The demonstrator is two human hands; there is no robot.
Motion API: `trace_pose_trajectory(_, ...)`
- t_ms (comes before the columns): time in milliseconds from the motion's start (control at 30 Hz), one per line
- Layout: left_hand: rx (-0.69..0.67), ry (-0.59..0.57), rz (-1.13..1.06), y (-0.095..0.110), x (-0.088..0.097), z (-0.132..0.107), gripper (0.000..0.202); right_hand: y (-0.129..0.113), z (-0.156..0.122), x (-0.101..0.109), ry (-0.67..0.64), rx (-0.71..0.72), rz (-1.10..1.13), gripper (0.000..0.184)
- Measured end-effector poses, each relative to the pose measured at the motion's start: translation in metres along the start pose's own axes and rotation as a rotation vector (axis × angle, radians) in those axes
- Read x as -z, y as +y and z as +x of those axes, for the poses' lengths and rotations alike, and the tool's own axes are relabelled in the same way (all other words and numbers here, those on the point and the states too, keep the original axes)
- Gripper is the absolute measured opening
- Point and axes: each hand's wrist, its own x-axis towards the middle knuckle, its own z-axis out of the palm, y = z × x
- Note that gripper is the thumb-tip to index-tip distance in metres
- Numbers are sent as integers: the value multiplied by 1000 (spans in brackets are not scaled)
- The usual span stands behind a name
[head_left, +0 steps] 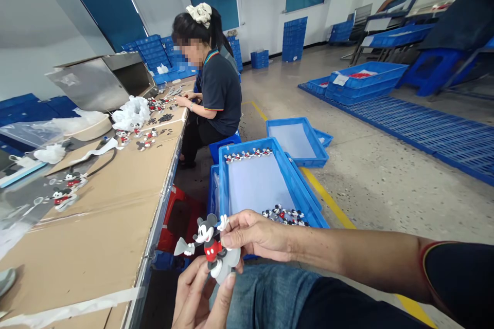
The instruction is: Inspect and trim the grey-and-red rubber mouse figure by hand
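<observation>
Mouse figure [210,247] pinched between both hands [227,262], left hand [198,293] partly cut off

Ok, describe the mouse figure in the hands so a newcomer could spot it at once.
Start at the long cardboard-covered workbench on the left and come to its near end, beside the big blue plastic tray. There the left hand and right hand pinch the black, red and white rubber mouse figure. It alone is off every surface.
</observation>
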Motion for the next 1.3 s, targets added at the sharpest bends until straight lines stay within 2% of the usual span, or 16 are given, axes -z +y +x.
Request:
trace_pose_trajectory(167,-137,-122,81,-11,13,0,26,1,1,-1,4,-3,18,39)
trace_pose_trajectory(267,-146,-138,87,-10,13,0,28,2,1,-1,12,-14,38,41)
trace_pose_trajectory(300,-114,-114,72,-7,10,0,27,3,2,-1,9,-16,42,41)
trace_pose_trajectory(367,44,19,12,3,-2,-3,26,5,2,0,3,-11,49,42)
trace_pose_trajectory(467,355,325,-87,20,-23,-9,24,10,3,1,1,14,65,42)
trace_pose_trajectory(533,425,404,-128,27,-33,-12,26,13,4,2,6,31,85,45)
trace_pose_trajectory(633,423,426,-174,31,-38,-11,29,15,3,2,-13,55,97,52)
trace_pose_trajectory(767,498,464,-277,32,-37,-7,21,14,0,1,-83,83,36,54)
trace_pose_trajectory(900,516,450,-338,30,-35,-9,23,12,-3,1,-42,61,-50,50)
trace_pose_trajectory(967,433,395,-267,24,-30,-10,27,11,-4,0,-10,51,-57,50)
trace_pose_trajectory(1067,213,242,-133,15,-22,-10,41,10,-5,0,-19,60,-47,52)
trace_pose_trajectory(1100,190,230,-129,14,-21,-10,44,10,-5,-1,-22,65,-45,52)
trace_pose_trajectory(1133,212,251,-153,15,-21,-10,44,10,-6,-1,-24,67,-43,52)
trace_pose_trajectory(1233,398,401,-268,21,-26,-9,35,11,-7,-1,-24,66,-46,52)
trace_pose_trajectory(1300,445,433,-298,24,-30,-10,32,12,-8,0,-20,68,-54,53)
